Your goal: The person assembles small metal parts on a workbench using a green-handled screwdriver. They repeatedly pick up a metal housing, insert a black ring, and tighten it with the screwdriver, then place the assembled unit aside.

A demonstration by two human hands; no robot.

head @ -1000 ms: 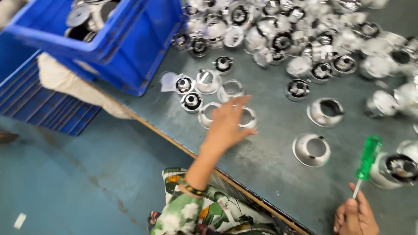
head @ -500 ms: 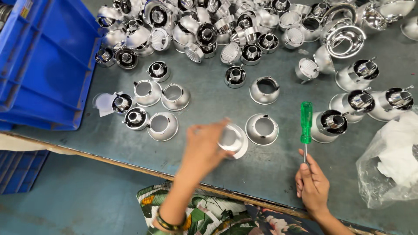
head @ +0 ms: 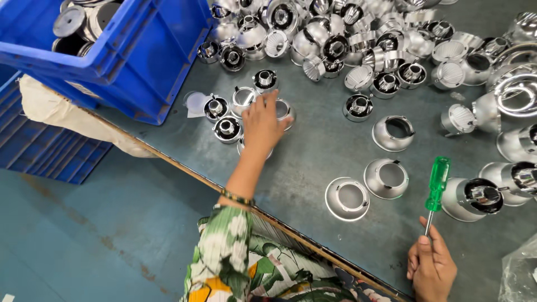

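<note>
Left hand covers shiny silver reflector cups, open-topped

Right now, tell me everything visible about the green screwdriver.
The screwdriver has a translucent green plastic handle and a thin metal shaft. It stands nearly upright, handle uppermost, over the grey table. The right hand grips the shaft low down, hiding the tip. A silver reflector housing sits just beside the handle.
</note>
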